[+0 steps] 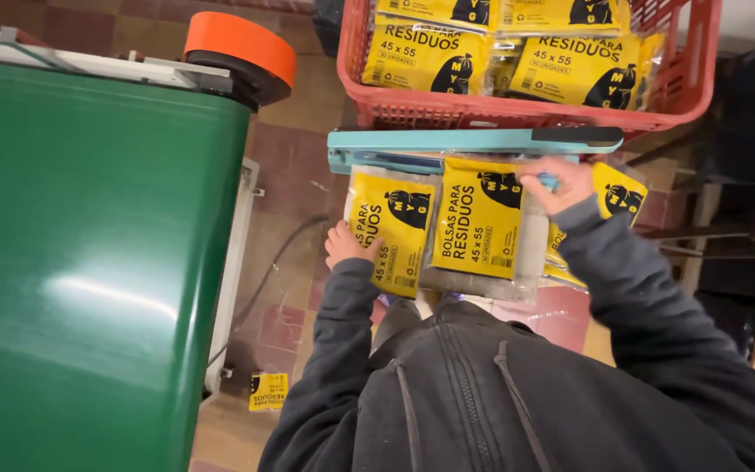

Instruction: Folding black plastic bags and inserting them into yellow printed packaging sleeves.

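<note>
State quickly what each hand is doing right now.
Left hand: resting on the left yellow packet, grip not clear.
Right hand: fingers closed on a small blue piece by the sealer bar.

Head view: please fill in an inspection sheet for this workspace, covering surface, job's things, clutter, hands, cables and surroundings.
Surface: mostly hidden under the packs; a teal sealer bar runs along its far edge.
Job's things: middle yellow pack and left yellow pack lie side by side below the bar; another yellow pack shows at the right.
Clutter: one yellow label lies on the floor.
Hands: left hand rests on the left pack's edge; right hand pinches the middle pack's top corner.
Cables: a dark cable runs across the floor tiles.
Surroundings: red basket with more yellow packs; green machine body with an orange tape roll.
</note>
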